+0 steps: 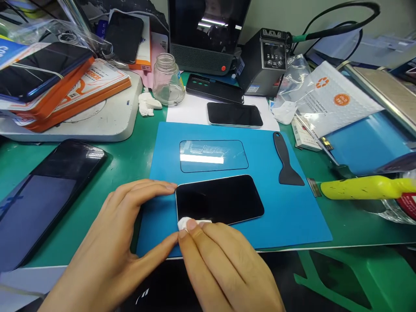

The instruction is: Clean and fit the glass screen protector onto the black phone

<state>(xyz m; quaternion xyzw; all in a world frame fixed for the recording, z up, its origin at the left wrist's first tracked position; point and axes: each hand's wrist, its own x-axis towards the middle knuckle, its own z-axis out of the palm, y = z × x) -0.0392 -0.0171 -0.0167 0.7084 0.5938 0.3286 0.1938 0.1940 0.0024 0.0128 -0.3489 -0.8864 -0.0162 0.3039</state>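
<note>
A smartphone (221,199) with a dark screen lies face up on a blue mat (292,221). Its left end is steadied by my left hand (126,238), fingers at the upper left corner and thumb at the lower left one. Pinched in my right hand (224,260) is a white tissue (185,223), pressed on the phone's lower left edge. Just beyond the phone rests a clear glass screen protector (214,156) with a thin black border. A dark plastic scraper (286,162) lies on the mat's right side.
Behind the mat are another phone (234,115), a black phone case (214,89) and a glass jar (168,82). Orange boxes (81,95) are stacked at left, near a large dark device (55,195). A yellow-handled tool (360,187) lies right, below a bubble mailer (338,99).
</note>
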